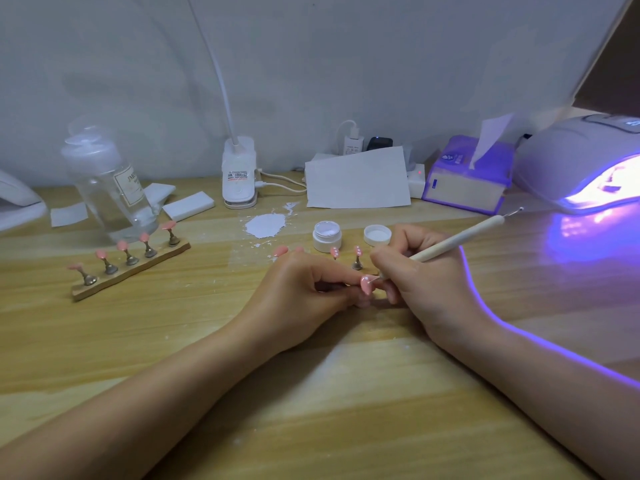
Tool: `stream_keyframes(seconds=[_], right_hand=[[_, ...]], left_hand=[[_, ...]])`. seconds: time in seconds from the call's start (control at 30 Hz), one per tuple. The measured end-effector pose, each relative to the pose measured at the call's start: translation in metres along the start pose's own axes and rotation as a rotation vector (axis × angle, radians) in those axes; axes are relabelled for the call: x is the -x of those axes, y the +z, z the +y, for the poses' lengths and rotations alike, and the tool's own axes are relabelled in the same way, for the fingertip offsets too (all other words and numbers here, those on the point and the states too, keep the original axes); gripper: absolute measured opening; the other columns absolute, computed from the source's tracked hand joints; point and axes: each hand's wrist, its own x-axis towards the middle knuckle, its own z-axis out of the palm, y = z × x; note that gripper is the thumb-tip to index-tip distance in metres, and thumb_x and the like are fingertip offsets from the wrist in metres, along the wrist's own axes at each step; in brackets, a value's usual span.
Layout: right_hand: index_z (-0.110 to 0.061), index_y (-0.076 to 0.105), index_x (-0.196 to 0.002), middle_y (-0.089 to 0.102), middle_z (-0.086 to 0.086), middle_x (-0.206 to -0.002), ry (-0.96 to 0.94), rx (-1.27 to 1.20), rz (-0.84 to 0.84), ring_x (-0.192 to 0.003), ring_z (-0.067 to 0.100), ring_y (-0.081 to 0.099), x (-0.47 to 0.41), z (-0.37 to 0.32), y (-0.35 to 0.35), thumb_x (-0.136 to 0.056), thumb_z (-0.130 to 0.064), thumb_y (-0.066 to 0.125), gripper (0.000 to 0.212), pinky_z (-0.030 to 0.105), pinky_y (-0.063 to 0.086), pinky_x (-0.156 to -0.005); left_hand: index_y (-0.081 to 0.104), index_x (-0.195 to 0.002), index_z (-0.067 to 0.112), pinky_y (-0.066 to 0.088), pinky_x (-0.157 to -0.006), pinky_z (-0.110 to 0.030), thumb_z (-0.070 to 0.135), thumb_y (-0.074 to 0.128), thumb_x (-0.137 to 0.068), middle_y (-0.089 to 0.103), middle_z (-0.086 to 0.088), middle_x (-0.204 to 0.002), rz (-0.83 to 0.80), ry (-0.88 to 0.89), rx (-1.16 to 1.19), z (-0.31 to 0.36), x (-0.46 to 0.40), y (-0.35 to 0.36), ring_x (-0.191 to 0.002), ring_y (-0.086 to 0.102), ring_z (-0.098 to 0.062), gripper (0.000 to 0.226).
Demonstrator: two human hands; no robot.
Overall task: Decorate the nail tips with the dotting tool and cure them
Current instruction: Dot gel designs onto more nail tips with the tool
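The left hand (304,289) pinches a glossy pink almond-shaped nail tip (365,284). Just right of it, the right hand (419,271) grips a slim cream dotting tool (457,239), its fine metal point seemingly touching the tip.

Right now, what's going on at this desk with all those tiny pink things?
A person is decorating fake nails. The left hand pinches a pink nail tip on its small stand, while the right hand holds a slim cream-handled dotting tool like a pen, its point touching that tip. Five plain pink tips wait on a wooden strip holder to the left. An open small white jar sits behind the hands, and the white curing lamp glows purple on the right.
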Motion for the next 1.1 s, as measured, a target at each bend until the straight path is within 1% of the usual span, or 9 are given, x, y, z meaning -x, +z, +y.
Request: stream_keyframes(seconds=[0.07, 0.2, 0.37, 0.5, 0.67, 0.73, 0.9, 1.0, 1.1], right_hand=[[-0.006, 0.036, -0.055, 0.033, 0.000, -0.031, 0.001, 0.003, 0.003, -0.026, 0.003, 0.042, -0.0002, 0.0007, -0.0002, -0.075, 0.013, 0.048, 0.030, 0.009, 0.029, -0.036], [-0.005, 0.036, -0.054, 0.033, 0.002, -0.032, 0.000, -0.008, -0.003, -0.027, 0.004, 0.042, -0.0001, 0.0009, -0.0002, -0.075, 0.013, 0.048, 0.030, 0.008, 0.030, -0.036], [-0.006, 0.035, -0.053, 0.033, 0.002, -0.032, 0.001, -0.008, -0.003, -0.027, 0.005, 0.043, -0.0007, 0.0009, 0.0000, -0.075, 0.014, 0.048, 0.032, 0.008, 0.031, -0.036], [-0.007, 0.034, -0.052, 0.034, 0.000, -0.030, -0.009, 0.007, 0.005, -0.027, 0.004, 0.043, -0.0010, 0.0019, -0.0003, -0.074, 0.013, 0.048, 0.033, 0.009, 0.029, -0.035], [-0.007, 0.034, -0.052, 0.032, 0.005, -0.033, -0.003, -0.005, 0.005, -0.029, 0.007, 0.044, -0.0013, 0.0028, -0.0003, -0.074, 0.013, 0.048, 0.032, 0.010, 0.034, -0.036], [-0.007, 0.034, -0.052, 0.030, 0.006, -0.034, 0.006, -0.021, 0.008, -0.030, 0.009, 0.045, -0.0017, 0.0033, -0.0004, -0.074, 0.012, 0.049, 0.033, 0.012, 0.036, -0.037], [-0.005, 0.035, -0.053, 0.031, 0.007, -0.036, 0.016, -0.023, 0.016, -0.032, 0.015, 0.045, -0.0029, 0.0046, -0.0006, -0.074, 0.011, 0.050, 0.031, 0.014, 0.037, -0.037], [-0.005, 0.035, -0.053, 0.030, 0.006, -0.034, 0.005, -0.013, 0.011, -0.030, 0.010, 0.042, -0.0019, 0.0033, -0.0003, -0.075, 0.013, 0.049, 0.031, 0.011, 0.036, -0.037], [-0.005, 0.036, -0.054, 0.031, 0.005, -0.034, 0.013, -0.005, 0.011, -0.029, 0.009, 0.045, -0.0019, 0.0030, -0.0001, -0.075, 0.012, 0.049, 0.030, 0.013, 0.035, -0.037]], left_hand=[[0.069, -0.091, 0.024, 0.032, -0.059, 0.001, 0.005, 0.068, -0.079, 0.055, 0.028, -0.048, -0.001, 0.006, 0.017, -0.0002, -0.0003, 0.0001, -0.050, 0.043, 0.017, 0.023], [0.072, -0.087, 0.022, 0.030, -0.069, 0.006, 0.008, 0.068, -0.079, 0.057, 0.029, -0.050, 0.009, -0.013, 0.009, -0.0003, 0.0000, 0.0004, -0.052, 0.046, 0.017, 0.017], [0.073, -0.089, 0.019, 0.035, -0.062, -0.003, 0.008, 0.069, -0.079, 0.060, 0.023, -0.052, 0.002, -0.027, 0.028, -0.0004, -0.0003, 0.0000, -0.052, 0.046, 0.013, 0.016], [0.072, -0.087, 0.024, 0.034, -0.063, -0.001, 0.007, 0.069, -0.079, 0.057, 0.026, -0.049, 0.004, -0.016, 0.002, -0.0009, -0.0002, -0.0002, -0.050, 0.045, 0.012, 0.020], [0.074, -0.089, 0.016, 0.033, -0.058, -0.003, 0.008, 0.068, -0.079, 0.062, 0.019, -0.053, -0.005, -0.032, 0.041, -0.0010, -0.0003, 0.0000, -0.052, 0.045, 0.015, 0.014], [0.074, -0.088, 0.017, 0.036, -0.062, -0.003, 0.010, 0.069, -0.078, 0.068, 0.013, -0.060, -0.003, -0.034, 0.044, -0.0002, -0.0004, 0.0003, -0.054, 0.048, 0.014, 0.014], [0.071, -0.086, 0.025, 0.028, -0.072, 0.008, 0.007, 0.069, -0.078, 0.064, 0.021, -0.057, 0.003, -0.035, 0.022, 0.0014, 0.0000, 0.0003, -0.055, 0.049, 0.015, 0.020], [0.070, -0.086, 0.028, 0.030, -0.072, 0.006, 0.008, 0.069, -0.079, 0.071, 0.010, -0.066, -0.003, -0.026, 0.016, 0.0023, 0.0000, 0.0000, -0.057, 0.050, 0.011, 0.021], [0.070, -0.086, 0.028, 0.035, -0.067, 0.001, 0.009, 0.069, -0.078, 0.064, 0.019, -0.056, 0.007, -0.030, 0.032, 0.0015, -0.0001, 0.0000, -0.053, 0.048, 0.012, 0.021]])
